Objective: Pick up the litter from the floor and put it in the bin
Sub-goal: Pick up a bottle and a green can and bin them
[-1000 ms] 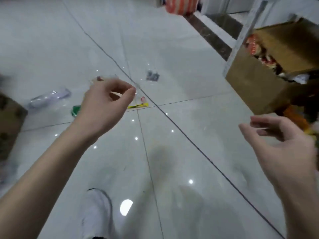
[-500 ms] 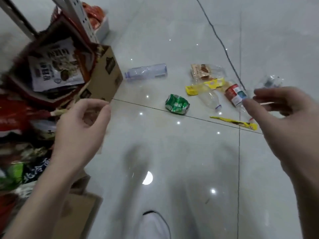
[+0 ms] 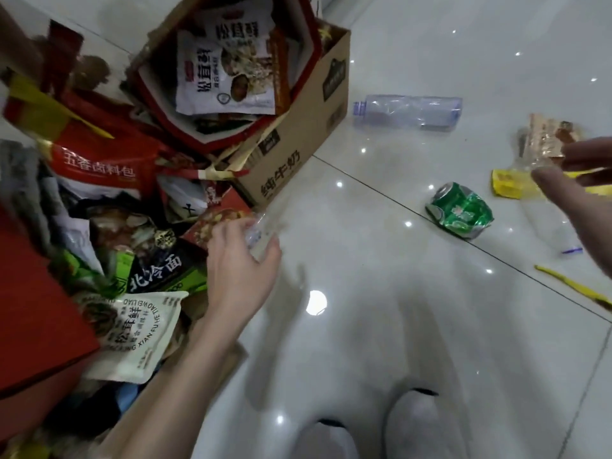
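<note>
Left hand point(image 3: 241, 260) grips a crumpled clear plastic wrapper point(image 3: 256, 231) near the brown cardboard box point(image 3: 298, 154); right hand point(image 3: 576, 183) hovers loosely open, empty.

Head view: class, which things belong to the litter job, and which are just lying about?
Job: left hand gripping a clear wrapper; clear bottle; green can; yellow wrapper; snack wrapper; yellow strip; cardboard box, possibly the bin.
Lying about: red carton; shoes.

cardboard box point(image 3: 298, 167), far left: side read 纯牛奶. white pouch point(image 3: 228, 67) inside it bore 松茸鲜. red packet point(image 3: 99, 160), left, read 五香卤料包. dark packet point(image 3: 155, 270) showed 北冷面. near white pouch point(image 3: 139, 329) read 松茸鲜, "tiao wei liao". green can point(image 3: 460, 210), right: label too blurred.
</note>
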Motion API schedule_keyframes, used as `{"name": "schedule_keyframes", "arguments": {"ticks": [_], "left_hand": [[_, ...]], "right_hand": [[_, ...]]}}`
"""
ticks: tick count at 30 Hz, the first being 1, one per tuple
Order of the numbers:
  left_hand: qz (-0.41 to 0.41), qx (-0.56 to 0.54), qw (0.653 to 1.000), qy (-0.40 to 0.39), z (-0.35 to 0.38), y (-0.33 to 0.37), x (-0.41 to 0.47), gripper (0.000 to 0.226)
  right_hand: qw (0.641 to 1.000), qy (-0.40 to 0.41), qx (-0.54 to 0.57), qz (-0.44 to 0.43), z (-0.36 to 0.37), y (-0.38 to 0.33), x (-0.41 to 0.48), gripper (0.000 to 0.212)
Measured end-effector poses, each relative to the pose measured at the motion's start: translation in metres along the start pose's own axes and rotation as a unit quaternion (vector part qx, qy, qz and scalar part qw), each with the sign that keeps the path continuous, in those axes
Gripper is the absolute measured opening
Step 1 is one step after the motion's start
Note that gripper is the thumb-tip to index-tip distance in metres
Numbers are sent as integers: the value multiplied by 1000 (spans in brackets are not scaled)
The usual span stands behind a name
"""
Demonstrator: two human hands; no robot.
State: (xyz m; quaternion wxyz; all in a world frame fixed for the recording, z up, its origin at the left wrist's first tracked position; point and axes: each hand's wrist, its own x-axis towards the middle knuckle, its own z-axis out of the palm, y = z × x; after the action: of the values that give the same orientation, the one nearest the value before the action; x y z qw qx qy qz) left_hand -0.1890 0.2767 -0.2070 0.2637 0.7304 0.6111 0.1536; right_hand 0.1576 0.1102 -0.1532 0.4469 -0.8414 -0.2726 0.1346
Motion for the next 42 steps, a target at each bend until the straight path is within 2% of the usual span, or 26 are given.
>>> {"name": "schedule_keyframes", "arguments": {"ticks": [2, 4, 10, 16, 26, 33, 38, 42], "left_hand": [[3, 32, 999, 12, 14, -1, 9, 49], [7, 84, 996, 26, 26, -6, 20, 53], [-6, 244, 968, 57, 48, -26, 44, 66], [-41, 301, 952, 27, 66, -41, 49, 72], [-36, 307, 950, 37, 87, -39, 56, 73], [17, 255, 966, 29, 92, -5, 61, 77], [48, 212, 976, 12, 88, 24, 71, 81], [93, 198, 976, 8, 82, 54, 78, 82]], "right_hand": [[1000, -9, -8, -15, 28, -10, -4, 25], [998, -21, -22, -52, 47, -3, 5, 23], [992, -17, -105, -74, 85, 40, 23, 46], [985, -26, -164, -42, 110, 84, 34, 65], [978, -17, -208, 7, 133, 115, 43, 77], [962, -69, -264, 29, 146, 131, 51, 107], [963, -65, -255, 57, 151, 131, 53, 96], [972, -32, -224, 60, 133, 114, 50, 97]]}}
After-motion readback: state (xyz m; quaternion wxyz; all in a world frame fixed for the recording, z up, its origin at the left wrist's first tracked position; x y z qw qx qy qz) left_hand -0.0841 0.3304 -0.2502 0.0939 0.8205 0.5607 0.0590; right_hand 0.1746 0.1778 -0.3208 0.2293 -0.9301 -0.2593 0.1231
